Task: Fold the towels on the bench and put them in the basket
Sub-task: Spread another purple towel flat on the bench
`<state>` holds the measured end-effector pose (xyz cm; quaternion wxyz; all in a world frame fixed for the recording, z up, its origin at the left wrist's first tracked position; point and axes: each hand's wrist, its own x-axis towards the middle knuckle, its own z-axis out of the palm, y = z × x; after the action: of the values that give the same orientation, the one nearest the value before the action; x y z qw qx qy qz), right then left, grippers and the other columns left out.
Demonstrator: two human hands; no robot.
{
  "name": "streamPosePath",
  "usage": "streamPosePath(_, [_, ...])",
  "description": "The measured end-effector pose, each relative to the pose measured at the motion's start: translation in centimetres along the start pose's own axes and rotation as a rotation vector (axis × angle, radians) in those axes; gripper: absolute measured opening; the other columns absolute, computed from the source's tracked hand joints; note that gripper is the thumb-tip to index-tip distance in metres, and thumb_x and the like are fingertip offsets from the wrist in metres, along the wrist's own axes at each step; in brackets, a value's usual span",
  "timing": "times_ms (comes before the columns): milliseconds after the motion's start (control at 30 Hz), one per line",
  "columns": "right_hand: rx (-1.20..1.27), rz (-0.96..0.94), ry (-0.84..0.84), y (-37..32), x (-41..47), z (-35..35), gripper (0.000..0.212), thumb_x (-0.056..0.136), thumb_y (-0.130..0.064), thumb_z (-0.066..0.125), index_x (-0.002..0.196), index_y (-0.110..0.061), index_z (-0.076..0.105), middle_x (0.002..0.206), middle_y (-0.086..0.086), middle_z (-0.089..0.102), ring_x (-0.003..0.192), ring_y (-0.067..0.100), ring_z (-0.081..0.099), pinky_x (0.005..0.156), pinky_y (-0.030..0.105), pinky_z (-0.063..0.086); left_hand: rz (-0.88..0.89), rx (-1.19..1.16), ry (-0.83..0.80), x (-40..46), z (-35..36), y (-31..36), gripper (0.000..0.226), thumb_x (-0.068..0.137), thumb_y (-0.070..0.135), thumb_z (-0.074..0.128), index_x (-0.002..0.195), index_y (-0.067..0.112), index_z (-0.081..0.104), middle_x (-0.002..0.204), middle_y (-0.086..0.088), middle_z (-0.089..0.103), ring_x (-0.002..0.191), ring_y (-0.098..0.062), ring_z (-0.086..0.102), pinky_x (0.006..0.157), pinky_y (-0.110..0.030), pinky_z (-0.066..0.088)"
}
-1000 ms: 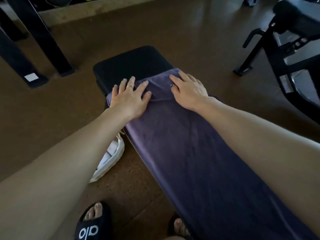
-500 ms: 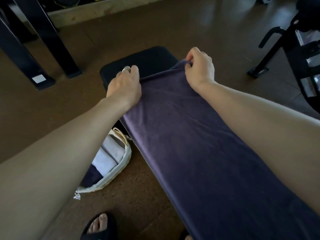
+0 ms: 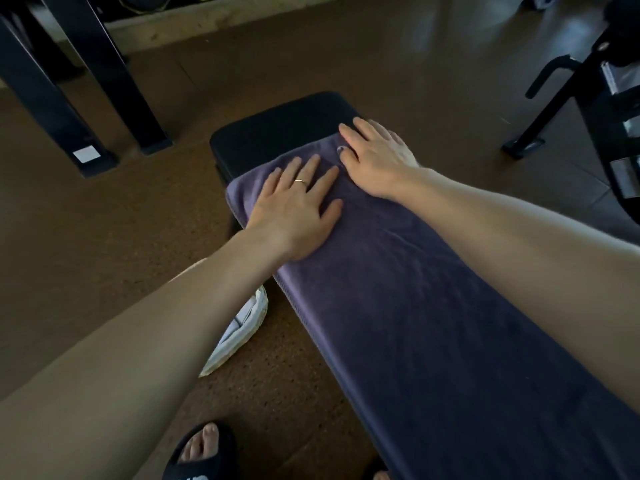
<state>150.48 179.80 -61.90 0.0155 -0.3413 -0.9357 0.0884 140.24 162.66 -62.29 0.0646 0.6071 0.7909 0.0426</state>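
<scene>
A long purple towel (image 3: pixel 433 323) lies flat along the black padded bench (image 3: pixel 277 126), covering all but the bench's far end. My left hand (image 3: pixel 294 209) rests flat on the towel's far left part, fingers spread, a ring on one finger. My right hand (image 3: pixel 375 157) lies flat on the towel's far right corner, fingers straight. A white woven basket (image 3: pixel 239 334) sits on the floor left of the bench, mostly hidden behind my left forearm; light fabric shows inside it.
Black metal frame legs (image 3: pixel 104 74) stand on the brown floor at the far left. A black exercise machine (image 3: pixel 595 98) stands at the right edge. My foot in a black slide sandal (image 3: pixel 201 452) is on the floor beside the bench.
Half a second ago both hands pinched the towel's far corners and held them raised. Now the far edge lies on the bench and both hands press flat on it.
</scene>
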Motion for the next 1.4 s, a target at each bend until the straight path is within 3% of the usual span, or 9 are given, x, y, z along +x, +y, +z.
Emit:
streamPosePath(67, [0.030,0.050,-0.058,0.3,0.0,-0.2,0.061,0.110,-0.051,0.021,0.165,-0.027,0.015,0.173,0.006,0.009,0.159,0.025,0.006,0.128,0.044,0.011,-0.083,0.001,-0.031,0.4,-0.1,-0.8,0.065,0.103,0.065,0.017,0.162,0.041,0.008,0.172,0.000,-0.002,0.158,-0.025,-0.006,0.127,-0.046,-0.001])
streamPosePath(200, [0.043,0.049,0.184,-0.5,-0.3,-0.4,0.059,0.109,-0.046,0.030,0.161,-0.018,0.029,0.166,0.010,0.031,0.152,0.029,0.028,0.123,0.044,0.026,-0.134,0.011,-0.028,0.7,-0.6,-2.0,0.070,0.101,0.069,0.018,0.163,0.038,0.008,0.172,-0.002,-0.003,0.158,-0.027,-0.006,0.127,-0.045,-0.003])
streamPosePath(400, [-0.028,0.006,-0.122,-0.1,0.9,-0.3,0.064,0.109,-0.053,0.014,0.166,-0.025,0.003,0.173,0.001,-0.004,0.159,0.018,-0.006,0.128,0.037,-0.001,-0.248,-0.067,0.031,1.0,-0.6,-4.0,0.068,0.104,0.062,0.022,0.163,0.031,0.012,0.172,-0.004,0.005,0.158,-0.025,0.000,0.127,-0.045,-0.001])
streamPosePath(633, [-0.007,0.092,0.026,-1.6,-1.0,-1.2,0.064,0.109,-0.051,0.014,0.165,-0.023,0.001,0.173,0.006,-0.004,0.159,0.022,-0.004,0.129,0.039,0.000,-0.303,0.052,0.030,0.0,-1.3,-2.8,0.072,0.105,0.059,0.018,0.164,0.020,0.003,0.172,-0.009,-0.003,0.158,-0.027,-0.007,0.128,-0.047,-0.003])
streamPosePath(800, [0.032,-0.040,-0.042,-1.7,-9.7,-1.4,0.061,0.111,-0.048,0.016,0.166,-0.024,0.005,0.173,0.004,-0.001,0.160,0.020,-0.003,0.128,0.038,-0.001,0.004,-0.015,-0.067,-4.5,0.2,4.2,0.070,0.104,0.061,0.017,0.164,0.029,-0.001,0.172,-0.002,-0.008,0.157,-0.022,-0.011,0.127,-0.045,-0.006])
streamPosePath(967, [-0.043,0.133,-0.092,2.6,-20.3,-0.4,0.061,0.111,-0.050,0.015,0.166,-0.026,0.004,0.173,0.003,-0.001,0.160,0.020,-0.003,0.128,0.038,-0.001,-0.134,0.028,-0.125,-7.4,-0.6,5.4,0.071,0.104,0.060,0.019,0.164,0.025,0.004,0.172,-0.007,-0.006,0.157,-0.027,-0.006,0.127,-0.048,-0.003])
streamPosePath(1200, [-0.037,0.205,-0.124,4.2,-32.7,-0.1,0.060,0.110,-0.052,0.015,0.165,-0.034,0.001,0.173,0.001,-0.005,0.159,0.021,-0.006,0.126,0.036,-0.005,0.037,0.068,-0.409,-15.6,-0.6,14.1,0.082,0.097,0.074,0.028,0.162,0.038,-0.007,0.170,-0.004,-0.019,0.156,-0.029,-0.014,0.125,-0.054,-0.002])
streamPosePath(1300, [-0.048,0.250,-0.123,4.6,-36.9,-0.5,0.060,0.109,-0.053,0.014,0.165,-0.035,0.001,0.174,0.001,-0.003,0.160,0.022,-0.004,0.127,0.037,-0.002,0.035,0.125,-0.367,-17.8,-1.4,16.4,0.084,0.098,0.069,0.039,0.163,0.026,0.006,0.170,-0.015,-0.002,0.155,-0.036,0.004,0.124,-0.055,0.015])
streamPosePath(1400, [-0.045,0.219,-0.121,4.7,-40.3,-0.4,0.059,0.109,-0.053,0.017,0.164,-0.037,0.005,0.174,0.002,0.001,0.160,0.023,0.001,0.126,0.039,0.001,0.227,0.115,-0.384,-20.6,-2.3,19.9,0.078,0.092,0.066,0.056,0.149,0.019,0.031,0.157,-0.016,0.022,0.142,-0.036,0.028,0.111,-0.049,0.037])
